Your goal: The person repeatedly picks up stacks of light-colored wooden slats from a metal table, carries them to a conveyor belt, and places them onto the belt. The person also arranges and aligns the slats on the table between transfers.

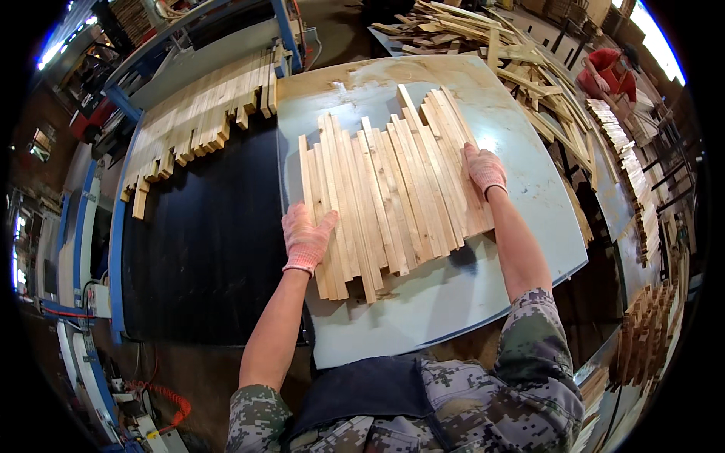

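A row of pale wooden strips (381, 200) of uneven length lies side by side on a light metal-topped table (529, 196). Against the row's left edge presses my left hand (306, 235), in a pinkish knit glove, with the thumb on top of the strips. My right hand (485, 167), gloved alike, grips the row's right edge toward its far end. Between them the two hands clasp the whole row from its sides. The strips' ends are staggered, both far and near. Fingertips on the outer sides are partly hidden.
Left of the table, a black conveyor belt (204, 249) carries another row of wooden strips (204, 113) at a blue-framed machine (117, 264). Loose wood pieces (529, 75) are heaped beyond the table. A person in red (610, 79) works at the far right. An orange coiled hose (177, 404) hangs lower left.
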`<state>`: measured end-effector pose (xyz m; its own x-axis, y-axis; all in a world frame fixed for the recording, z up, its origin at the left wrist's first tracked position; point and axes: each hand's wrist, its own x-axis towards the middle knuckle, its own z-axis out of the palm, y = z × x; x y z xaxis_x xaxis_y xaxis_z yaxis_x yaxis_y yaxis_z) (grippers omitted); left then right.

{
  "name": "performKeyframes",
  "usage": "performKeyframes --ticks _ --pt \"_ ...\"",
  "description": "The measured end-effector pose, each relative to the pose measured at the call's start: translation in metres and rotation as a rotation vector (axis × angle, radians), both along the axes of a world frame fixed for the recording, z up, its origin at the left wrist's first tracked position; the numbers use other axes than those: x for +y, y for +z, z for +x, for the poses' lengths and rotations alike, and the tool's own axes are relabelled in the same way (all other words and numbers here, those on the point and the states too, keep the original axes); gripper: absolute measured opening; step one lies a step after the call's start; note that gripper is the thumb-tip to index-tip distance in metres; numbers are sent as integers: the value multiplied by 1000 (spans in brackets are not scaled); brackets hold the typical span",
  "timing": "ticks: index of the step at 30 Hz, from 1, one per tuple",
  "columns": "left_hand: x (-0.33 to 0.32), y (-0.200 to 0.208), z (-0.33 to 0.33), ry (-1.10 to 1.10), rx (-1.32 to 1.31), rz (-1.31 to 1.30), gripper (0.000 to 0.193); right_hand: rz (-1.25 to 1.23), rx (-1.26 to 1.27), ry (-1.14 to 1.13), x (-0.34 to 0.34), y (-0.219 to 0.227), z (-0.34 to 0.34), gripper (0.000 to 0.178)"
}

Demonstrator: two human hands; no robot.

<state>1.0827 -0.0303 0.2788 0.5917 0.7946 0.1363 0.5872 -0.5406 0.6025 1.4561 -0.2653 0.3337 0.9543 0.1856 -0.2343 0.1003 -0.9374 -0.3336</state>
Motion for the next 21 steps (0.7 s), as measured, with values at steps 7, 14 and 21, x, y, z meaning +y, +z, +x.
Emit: performKeyframes --ticks 7,14,21 --pt "0 4 0 -31 -7 6 61 27 -34 28 -10 -25 16 83" --pt "-2 12 0 -28 -2 2 65 21 -35 32 -9 -21 14 83" --pt "0 5 -1 -4 12 39 73 54 -13 37 -1 -8 7 82"
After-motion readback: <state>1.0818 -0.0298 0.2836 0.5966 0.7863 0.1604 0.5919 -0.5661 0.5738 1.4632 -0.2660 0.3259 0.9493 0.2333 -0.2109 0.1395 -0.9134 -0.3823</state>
